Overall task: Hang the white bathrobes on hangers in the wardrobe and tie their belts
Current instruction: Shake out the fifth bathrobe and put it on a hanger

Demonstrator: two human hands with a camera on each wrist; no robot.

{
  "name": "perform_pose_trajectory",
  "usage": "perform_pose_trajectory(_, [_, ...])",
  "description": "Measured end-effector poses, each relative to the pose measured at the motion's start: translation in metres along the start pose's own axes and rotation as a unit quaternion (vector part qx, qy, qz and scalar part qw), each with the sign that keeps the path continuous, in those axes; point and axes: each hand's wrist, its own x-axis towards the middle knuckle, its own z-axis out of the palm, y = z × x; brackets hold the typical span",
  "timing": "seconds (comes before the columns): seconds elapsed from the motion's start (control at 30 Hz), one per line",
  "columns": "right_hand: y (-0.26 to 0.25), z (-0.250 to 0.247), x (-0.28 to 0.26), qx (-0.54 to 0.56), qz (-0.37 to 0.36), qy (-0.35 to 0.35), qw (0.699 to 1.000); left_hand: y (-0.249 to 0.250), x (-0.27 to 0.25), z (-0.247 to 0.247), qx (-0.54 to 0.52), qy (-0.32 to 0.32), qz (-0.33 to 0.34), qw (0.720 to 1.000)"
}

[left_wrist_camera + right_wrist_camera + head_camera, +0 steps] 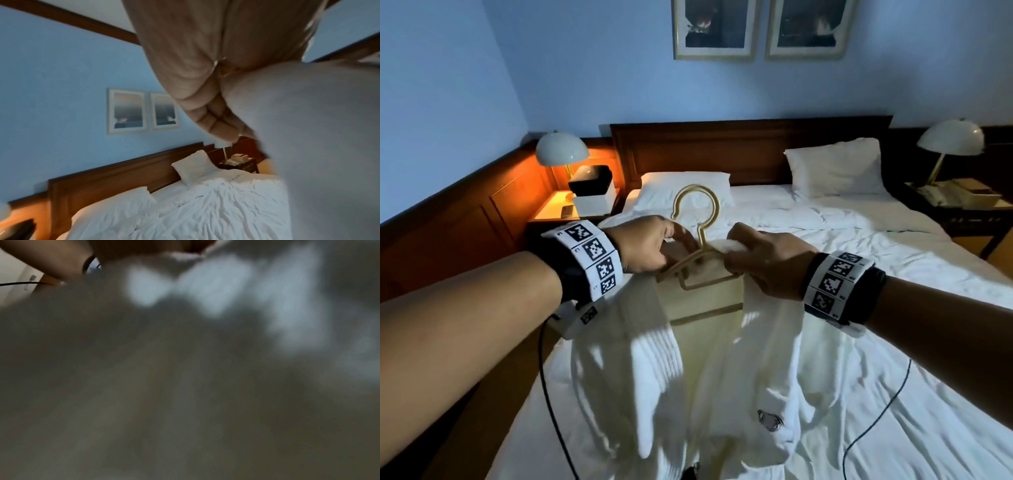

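White bathrobe (pixel 726 370) between gripping hands (pixel 709 253)

Bed (pixel 859 308) with two pillows (pixel 835 168), a lamp (pixel 561 150) either side, two framed pictures (pixel 714 29) above.

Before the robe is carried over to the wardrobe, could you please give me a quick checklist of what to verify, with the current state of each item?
1. Left hand grips the white terry bathrobe at the collar: ok.
2. Right hand grips the robe's other collar edge: ok.
3. Gold metal hanger hook free and upright above the hands: ok.
4. Both robe shoulders seated on the hanger: cannot tell, hands hide them.
5. Belt tied: cannot tell, no belt visible.
6. Robe lifted off the white bed: not ok.
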Motion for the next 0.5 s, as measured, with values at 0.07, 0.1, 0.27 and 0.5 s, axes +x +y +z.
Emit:
perform_pose_trajectory(0.07, [-0.003,-0.002,-0.001,-0.018,-0.006,-0.023,1.000,0.011,-0.001,0.004,0.081,-0.012,-0.005,0.997])
perform_pose_trajectory(0.1, [-0.004,-0.003,-0.002,-0.021,-0.007,-0.033,0.999,0.013,0.000,0.007,0.110,-0.012,-0.007,0.994])
perform_pose_trajectory(0.27, [0.000,-0.006,-0.003,-0.014,-0.004,-0.031,0.999,0.014,0.000,0.009,0.076,0.009,0.022,0.997])
perform_pose_trajectory(0.5, [0.001,-0.004,0.003,-0.013,0.007,-0.088,0.996,-0.004,0.012,0.009,0.154,-0.008,0.036,0.987])
